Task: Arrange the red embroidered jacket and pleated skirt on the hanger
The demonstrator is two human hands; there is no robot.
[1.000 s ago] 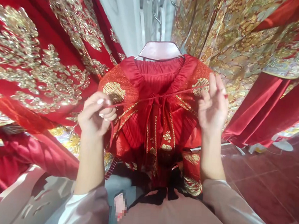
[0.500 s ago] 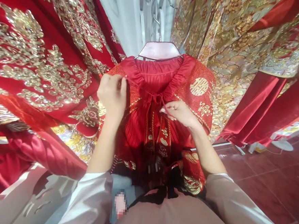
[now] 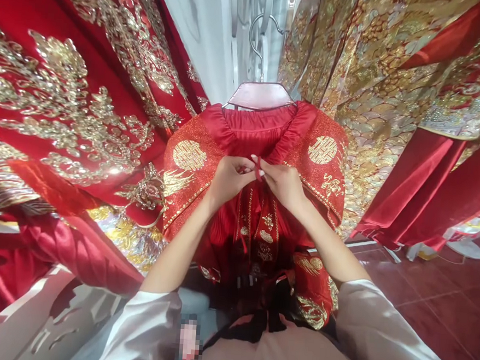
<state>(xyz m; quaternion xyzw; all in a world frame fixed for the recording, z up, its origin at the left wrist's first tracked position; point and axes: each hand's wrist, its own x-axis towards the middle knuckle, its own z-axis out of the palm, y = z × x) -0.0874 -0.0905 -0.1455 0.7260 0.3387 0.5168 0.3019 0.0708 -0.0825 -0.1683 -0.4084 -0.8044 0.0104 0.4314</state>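
- Head view: left hand [image 3: 227,180] and right hand [image 3: 284,185] close together, fingertips pinching a thin red cord [image 3: 259,169] at the chest of a red embroidered robe [image 3: 252,127]
- Robe hangs centre, on a padded hanger [image 3: 261,96] with a wire hook [image 3: 258,45]
- Risk: a hard tug could snag the cord on the gold trim or drag the robe off the hanger
- Room: gold-embroidered red garment [image 3: 65,96] at left, gold brocade garment [image 3: 377,102] at right, dark red tile floor [image 3: 433,292] lower right
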